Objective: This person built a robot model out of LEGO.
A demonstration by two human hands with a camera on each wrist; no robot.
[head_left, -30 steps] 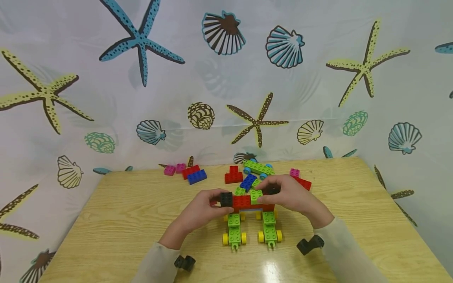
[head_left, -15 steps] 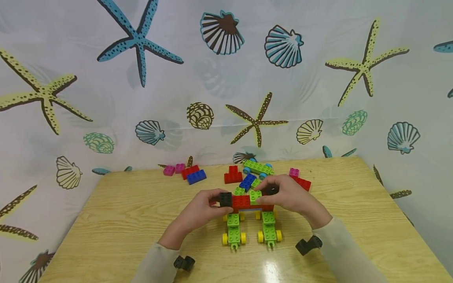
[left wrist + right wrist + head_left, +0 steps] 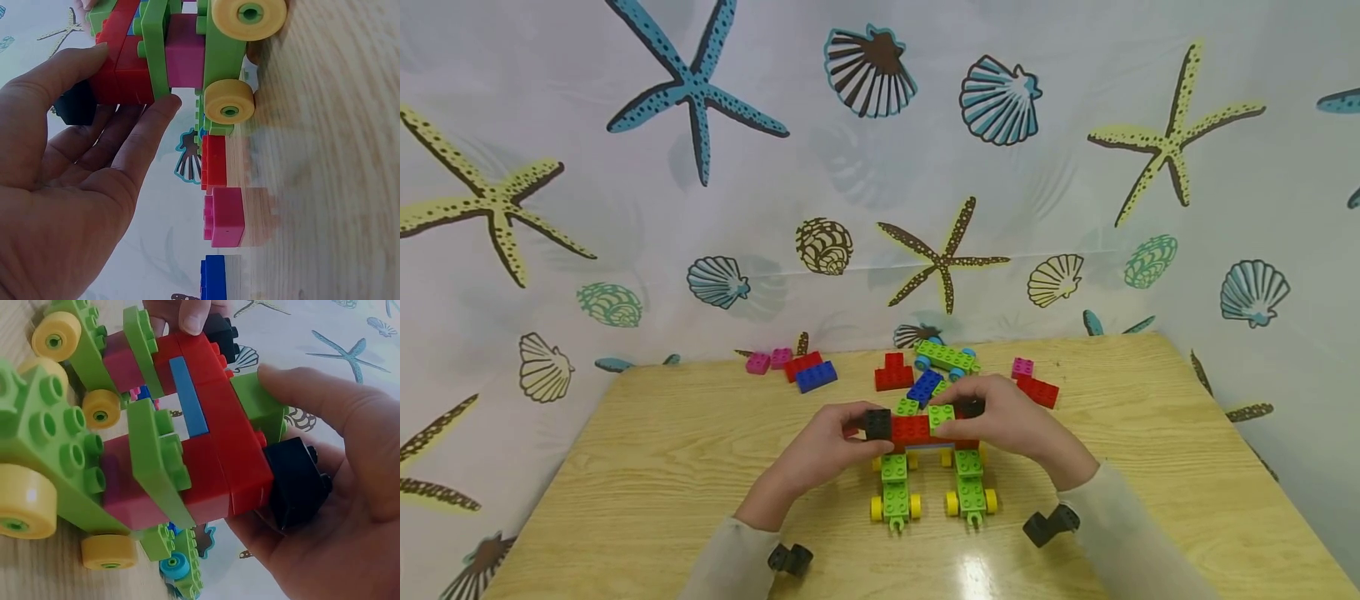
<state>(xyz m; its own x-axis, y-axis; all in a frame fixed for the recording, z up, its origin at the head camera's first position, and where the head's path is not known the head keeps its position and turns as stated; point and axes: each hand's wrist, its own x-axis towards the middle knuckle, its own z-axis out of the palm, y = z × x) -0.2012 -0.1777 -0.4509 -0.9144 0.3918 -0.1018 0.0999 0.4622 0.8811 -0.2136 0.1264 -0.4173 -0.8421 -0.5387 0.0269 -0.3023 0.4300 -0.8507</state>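
Plainly, we have both hands on a toy-brick model (image 3: 912, 429) near the middle of the wooden table (image 3: 685, 467); our left hand (image 3: 829, 440) grips its left end, thumb and fingers curled round the red bricks (image 3: 132, 72) beside a black brick (image 3: 878, 424); our right hand (image 3: 1011, 417) grasps the opposite end, its thumb against a lime-green brick (image 3: 941, 414) set on top, its other fingers reaching behind, next to a second black brick (image 3: 294, 481); below the model's red part we see a blue strip (image 3: 189, 397), purple bricks (image 3: 185, 50) and two lime-green wheeled bases (image 3: 896, 498) with yellow wheels (image 3: 915, 506), side by side, hooked ends toward us.

Beyond the model, a blue brick (image 3: 927, 386) lies aslant near a lime-green chassis (image 3: 945, 356) with blue wheels; stepped red bricks (image 3: 895, 377) sit just left of these; farther left we find two pink bricks (image 3: 758, 362), a flat-lying red brick (image 3: 802, 365) and another blue brick (image 3: 817, 377); past our right hand lie a single pink brick (image 3: 1022, 367) and one more red brick (image 3: 1039, 392); behind everything hangs a pale cloth (image 3: 880, 175) printed with starfish and seashells.
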